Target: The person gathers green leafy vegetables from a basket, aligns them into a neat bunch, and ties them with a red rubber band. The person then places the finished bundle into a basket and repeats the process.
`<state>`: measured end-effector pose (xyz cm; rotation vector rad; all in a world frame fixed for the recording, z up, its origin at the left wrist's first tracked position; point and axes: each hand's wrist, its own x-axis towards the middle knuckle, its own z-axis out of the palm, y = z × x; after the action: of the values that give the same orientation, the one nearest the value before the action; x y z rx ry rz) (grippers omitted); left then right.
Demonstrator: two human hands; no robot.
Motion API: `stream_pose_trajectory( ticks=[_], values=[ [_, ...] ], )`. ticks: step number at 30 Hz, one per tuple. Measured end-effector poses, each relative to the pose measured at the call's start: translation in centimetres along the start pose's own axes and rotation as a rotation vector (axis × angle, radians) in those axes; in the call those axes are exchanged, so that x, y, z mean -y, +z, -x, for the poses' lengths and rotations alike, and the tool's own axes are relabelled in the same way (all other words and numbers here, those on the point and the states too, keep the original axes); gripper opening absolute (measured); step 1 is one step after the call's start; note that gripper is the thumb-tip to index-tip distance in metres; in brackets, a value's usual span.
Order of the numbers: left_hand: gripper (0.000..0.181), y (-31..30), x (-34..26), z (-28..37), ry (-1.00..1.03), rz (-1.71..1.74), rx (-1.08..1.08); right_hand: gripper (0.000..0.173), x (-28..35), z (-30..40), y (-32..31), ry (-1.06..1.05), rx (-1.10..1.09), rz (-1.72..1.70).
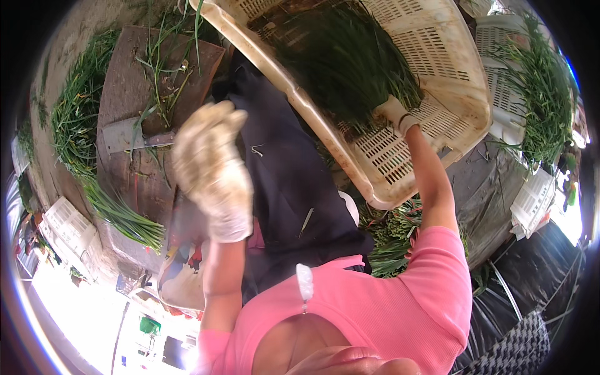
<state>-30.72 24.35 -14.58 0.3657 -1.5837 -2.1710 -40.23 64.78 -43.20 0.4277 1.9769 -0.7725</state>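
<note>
My left hand (pixel 211 168), in a soiled pale glove and blurred by motion, is raised over the left of my lap with nothing visible in it. Beside it, a cleaver (pixel 124 136) with a riveted handle lies on a brown wooden board (pixel 124 98), near loose green stalks (pixel 164 93). My right hand (pixel 396 115), gloved too, reaches inside a dirty cream plastic crate (pixel 426 51) and touches a large mass of long, thin green leaves (pixel 337 61). Its fingers are partly hidden by the leaves, so its grip is unclear. The crate stands tilted across the picture, beyond my dark-covered lap.
More long greens (pixel 77 108) lie left of the board, with a neat bunch (pixel 126 218) near its lower edge. Bundled stalks (pixel 393 234) sit below the crate. At right are greens (pixel 543 98) on a pale crate (pixel 504 89) and printed paper (pixel 532 201).
</note>
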Motion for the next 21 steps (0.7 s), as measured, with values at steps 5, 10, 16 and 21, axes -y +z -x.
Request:
stream_pose_trajectory(
  ticks=[5,10,16,21],
  values=[
    [0.068,12.1,8.8,1.1,-0.996,0.238,0.003,0.016,4.0,6.0,-1.4,0.016,0.160,-0.788],
    [0.049,13.0,20.7,5.1,-1.243,0.001,0.101,0.050,9.5,15.8,3.0,-0.266,0.001,-0.188],
    [0.005,11.6,20.2,4.3,-1.294,0.228,-0.011,0.090,11.2,20.9,1.1,-0.701,0.005,0.043],
    [0.017,11.8,11.6,2.4,-1.141,0.620,0.089,0.039,10.5,19.4,-5.0,-0.510,-0.074,-0.920]
  ],
)
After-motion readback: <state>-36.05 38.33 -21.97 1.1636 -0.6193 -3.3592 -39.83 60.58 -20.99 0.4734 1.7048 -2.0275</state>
